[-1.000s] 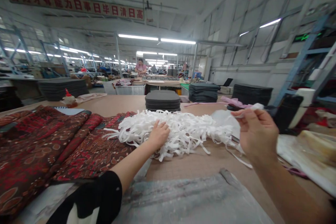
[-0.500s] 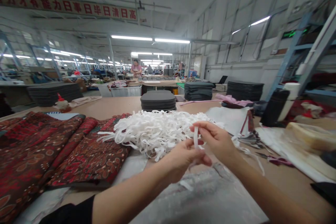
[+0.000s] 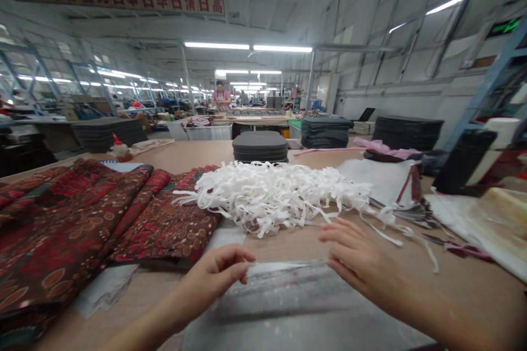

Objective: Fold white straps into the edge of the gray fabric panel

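Observation:
My left hand point(image 3: 225, 269) is at the near left corner of a clear plastic sheet or bag point(image 3: 296, 301). Its fingers are curled in toward the thumb; what lies between them, if anything, I cannot make out. A pale white band point(image 3: 272, 267) runs along the plastic's far edge beside those fingertips. Over the plastic's right end hovers my right hand point(image 3: 356, 255), fingers stretched and apart, holding nothing. Beyond both hands lies a big tangled heap of white fabric strips point(image 3: 267, 194), with loose ends trailing off to the right.
Folded red-brown patterned fabric point(image 3: 164, 225) covers the table's left. Dark stacked pads point(image 3: 260, 145) stand behind the heap. At right are purple-handled scissors point(image 3: 463, 248), white sheets point(image 3: 362, 170) and a black cylinder point(image 3: 465, 162). A glue bottle point(image 3: 119, 148) stands back left. Another person point(image 3: 221, 97) works far off.
My hands have drawn apart from each other and come down to the plastic. The white strip they handled together no longer shows between them. The view has shifted slightly left.

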A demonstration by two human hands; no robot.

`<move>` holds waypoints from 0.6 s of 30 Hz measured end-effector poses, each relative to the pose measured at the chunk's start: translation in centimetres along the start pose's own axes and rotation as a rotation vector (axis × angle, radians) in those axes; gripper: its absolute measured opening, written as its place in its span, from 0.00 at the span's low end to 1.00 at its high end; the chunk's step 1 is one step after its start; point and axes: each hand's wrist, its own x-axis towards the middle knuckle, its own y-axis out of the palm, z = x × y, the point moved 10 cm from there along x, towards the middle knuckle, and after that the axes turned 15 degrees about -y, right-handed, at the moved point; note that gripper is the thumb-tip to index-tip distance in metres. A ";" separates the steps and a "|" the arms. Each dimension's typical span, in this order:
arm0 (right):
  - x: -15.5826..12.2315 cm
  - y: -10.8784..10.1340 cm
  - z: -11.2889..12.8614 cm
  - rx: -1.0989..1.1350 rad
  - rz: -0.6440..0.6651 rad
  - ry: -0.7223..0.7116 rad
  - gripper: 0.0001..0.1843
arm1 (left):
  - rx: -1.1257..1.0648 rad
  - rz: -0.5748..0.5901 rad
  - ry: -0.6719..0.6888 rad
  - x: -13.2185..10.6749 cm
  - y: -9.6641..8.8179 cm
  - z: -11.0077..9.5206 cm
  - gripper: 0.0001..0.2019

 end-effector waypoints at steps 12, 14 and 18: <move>-4.0 8.4 -1.3 0.486 0.329 0.383 0.12 | 0.163 -0.011 -0.041 -2.8 -0.4 4.4 0.12; -4.6 9.4 -1.8 0.465 0.338 0.416 0.07 | 0.011 0.000 -0.243 -2.5 -0.7 7.2 0.12; -5.6 10.3 -2.6 0.435 0.370 0.425 0.09 | -0.090 -0.071 -0.382 -2.8 -1.8 9.9 0.13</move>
